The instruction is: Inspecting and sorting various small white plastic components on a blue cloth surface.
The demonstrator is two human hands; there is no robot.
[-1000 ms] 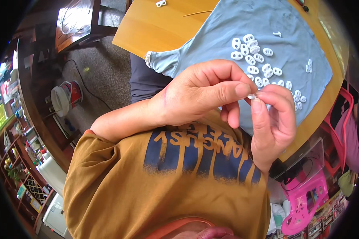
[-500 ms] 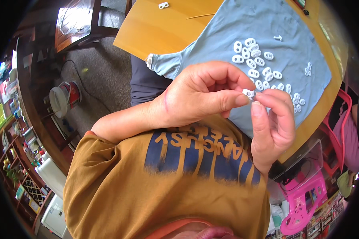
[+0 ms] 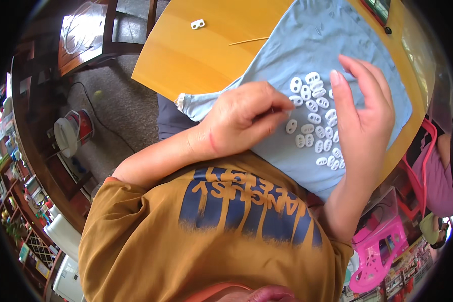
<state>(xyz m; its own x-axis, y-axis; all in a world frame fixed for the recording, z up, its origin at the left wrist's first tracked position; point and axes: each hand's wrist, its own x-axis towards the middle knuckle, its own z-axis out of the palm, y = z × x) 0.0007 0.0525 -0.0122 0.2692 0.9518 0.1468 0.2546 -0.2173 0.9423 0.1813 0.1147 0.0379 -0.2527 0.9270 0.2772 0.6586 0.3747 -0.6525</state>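
Over the light blue cloth (image 3: 292, 173), my left hand (image 3: 249, 118) has its thumb and fingers closed together. Whatever sits between its fingertips, if anything, is hidden. Beside those fingertips lies a group of small white oval plastic pieces with two holes each (image 3: 314, 118). My right hand (image 3: 365, 108) is raised above the right side of that group, thumb and fingers apart, with nothing seen in it. Part of the group is covered by this hand. One loose white piece (image 3: 291, 126) rests just below the left fingertips.
On the yellow wooden table (image 3: 186, 55) lie another white two-hole piece (image 3: 198, 24) and a thin brown stick (image 3: 248, 41). A pink plastic stool (image 3: 375, 256) and a red chair (image 3: 425, 171) stand at the right. A bucket (image 3: 73, 132) is on the floor at left.
My hands have parted from the small white piece they held together. The right hand has moved up and opened; the left stays closed, slightly further left. More pieces on the cloth now show.
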